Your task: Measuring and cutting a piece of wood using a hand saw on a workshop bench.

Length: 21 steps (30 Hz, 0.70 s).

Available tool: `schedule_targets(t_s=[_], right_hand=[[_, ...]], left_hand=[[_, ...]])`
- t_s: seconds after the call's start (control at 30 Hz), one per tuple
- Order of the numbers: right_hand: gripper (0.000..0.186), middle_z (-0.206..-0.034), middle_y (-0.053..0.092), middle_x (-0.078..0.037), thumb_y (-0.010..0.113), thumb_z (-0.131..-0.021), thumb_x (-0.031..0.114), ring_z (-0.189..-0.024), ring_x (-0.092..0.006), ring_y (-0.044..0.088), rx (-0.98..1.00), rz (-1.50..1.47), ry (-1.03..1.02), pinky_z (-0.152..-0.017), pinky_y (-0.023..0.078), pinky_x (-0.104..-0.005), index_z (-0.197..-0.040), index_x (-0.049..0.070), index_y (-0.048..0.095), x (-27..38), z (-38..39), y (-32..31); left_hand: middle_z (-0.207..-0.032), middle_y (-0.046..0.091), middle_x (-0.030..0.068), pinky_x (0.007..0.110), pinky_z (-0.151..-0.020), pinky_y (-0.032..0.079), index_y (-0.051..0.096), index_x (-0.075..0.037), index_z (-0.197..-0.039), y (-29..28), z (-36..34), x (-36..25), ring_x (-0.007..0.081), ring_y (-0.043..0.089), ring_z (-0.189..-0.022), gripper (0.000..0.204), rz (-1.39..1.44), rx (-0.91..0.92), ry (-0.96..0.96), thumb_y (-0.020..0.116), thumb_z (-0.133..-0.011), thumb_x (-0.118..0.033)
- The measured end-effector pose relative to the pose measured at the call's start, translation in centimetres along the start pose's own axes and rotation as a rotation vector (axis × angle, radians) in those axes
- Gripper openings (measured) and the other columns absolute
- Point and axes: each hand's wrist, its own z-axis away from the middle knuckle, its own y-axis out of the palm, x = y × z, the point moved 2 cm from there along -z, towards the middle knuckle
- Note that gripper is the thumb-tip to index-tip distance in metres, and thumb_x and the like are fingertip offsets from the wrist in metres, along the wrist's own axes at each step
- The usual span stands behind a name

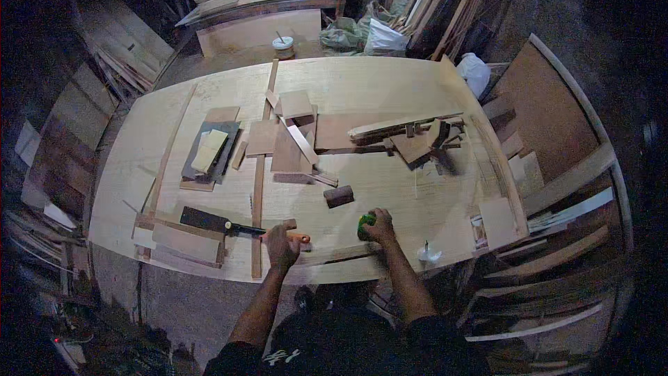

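Dark shirt (327, 341) nearest me. On the surface (390, 73) by its front edge, I see the left hand (281, 245) over a saw's (203, 219) orange handle, grip unclear; the right hand (380, 228) curls round a green tape measure (364, 227). Wood pieces (285, 161) lie unjoined, it seems; what's left, I can't tell.

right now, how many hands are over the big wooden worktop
2: the left hand is over the orange handle of a dark-bladed tool; the right hand holds a small green object. No other hand shows.
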Motion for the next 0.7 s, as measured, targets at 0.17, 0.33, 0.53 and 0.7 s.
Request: schedule_targets(t_s=[0.17,0.33,0.53,0.7], right_hand=[[0.056,-0.112,0.054,-0.017,0.075,-0.064,0.03,-0.108,-0.0366,0.05,0.099,0.157,0.042,-0.095,0.043,-0.0463,-0.114,0.01,0.057,-1.4,-1.4,0.7],[0.06,-0.115,0.052,-0.019,0.072,-0.066,0.034,-0.11,-0.0396,0.048,0.163,0.183,0.12,-0.095,0.042,-0.0479,-0.119,0.012,0.054,1.6,-2.3,1.6],[0.055,-0.114,0.051,-0.022,0.063,-0.074,0.02,-0.106,-0.0418,0.049,-0.12,-0.035,-0.195,-0.09,0.042,-0.0505,-0.123,0.0,0.046,6.6,-6.9,2.5],[0.059,-0.119,0.047,-0.024,0.064,-0.075,0.02,-0.104,-0.0432,0.05,-0.078,-0.046,-0.291,-0.091,0.044,-0.0495,-0.126,0.001,0.043,11.2,-14.7,11.0]], left_hand=[[-0.131,0.044,0.0255,0.052,-0.102,0.034,0.043,-0.002,-0.128,4.1,-6.4,-3.9,0.0416,0.039,-0.125,0.061,-0.093,0.244,-0.011,0.066,-0.078,-0.031],[-0.149,-0.007,0.0363,0.069,-0.105,0.009,0.002,0.0,-0.148,8.1,-8.9,-1.1,0.0522,-0.003,-0.139,0.109,-0.275,0.656,-0.305,0.065,-0.076,-0.052],[-0.144,-0.019,0.0403,0.072,-0.1,-0.008,-0.013,0.0,-0.146,10.8,-10.8,-4.4,0.0565,-0.02,-0.133,0.125,-0.265,0.659,-0.52,0.061,-0.071,-0.068],[-0.143,-0.024,0.0387,0.071,-0.101,-0.007,-0.014,-0.006,-0.147,10.3,-10.3,-3.5,0.0559,-0.022,-0.133,0.126,-0.306,0.661,-0.472,0.057,-0.069,-0.075]])
